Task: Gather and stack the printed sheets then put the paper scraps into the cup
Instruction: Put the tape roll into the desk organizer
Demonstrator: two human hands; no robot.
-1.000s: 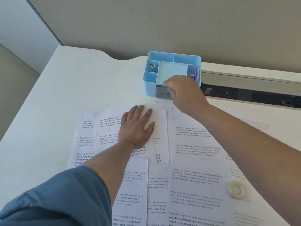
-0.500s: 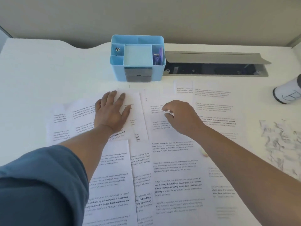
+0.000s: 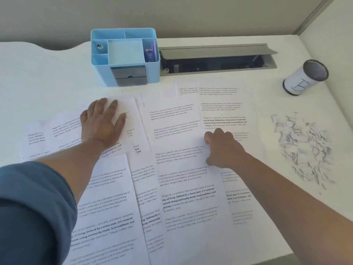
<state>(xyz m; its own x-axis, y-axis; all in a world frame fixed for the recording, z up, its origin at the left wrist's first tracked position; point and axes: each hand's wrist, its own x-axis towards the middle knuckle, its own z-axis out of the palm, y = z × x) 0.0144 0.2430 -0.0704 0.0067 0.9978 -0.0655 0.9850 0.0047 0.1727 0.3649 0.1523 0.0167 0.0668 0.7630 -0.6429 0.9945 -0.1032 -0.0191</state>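
- Left hand [image 3: 102, 124] lies flat with fingers spread on a tilted sheet [image 3: 124, 119] at the far left of the spread; it presses down and grips nothing. My reading is that it pins that part of the layer so the papers under it do not slide while the other hand works.
- Right hand [image 3: 222, 148] rests knuckles up on the sheets, fingers curled under with the tips against the paper, roughly where a middle sheet [image 3: 177, 142] meets the one to its right. Whether it has actually pinched an edge or only presses there cannot be told from this view.
- Printed sheets [image 3: 191, 197] lie between, under and nearer than both hands, overlapping loosely at slightly different angles and covering most of the white surface [image 3: 47, 77]. Nothing is squared into a pile yet, so I judge the gathering step to be just starting.
- Paper scraps [image 3: 303, 148] form a loose scatter well to the right of the right hand, apart from the sheets. Left there, they stay out of the way of the stacking.
- Beyond the scraps, further right of the right hand, the cup [image 3: 305, 77] lies tipped on its side with its dark mouth facing up and right. It would likely need standing up before scraps go in.
- A blue desk organizer [image 3: 125, 56] sits beyond the left hand, just past the far edge of the papers, with a grey cable tray [image 3: 217, 60] alongside it.
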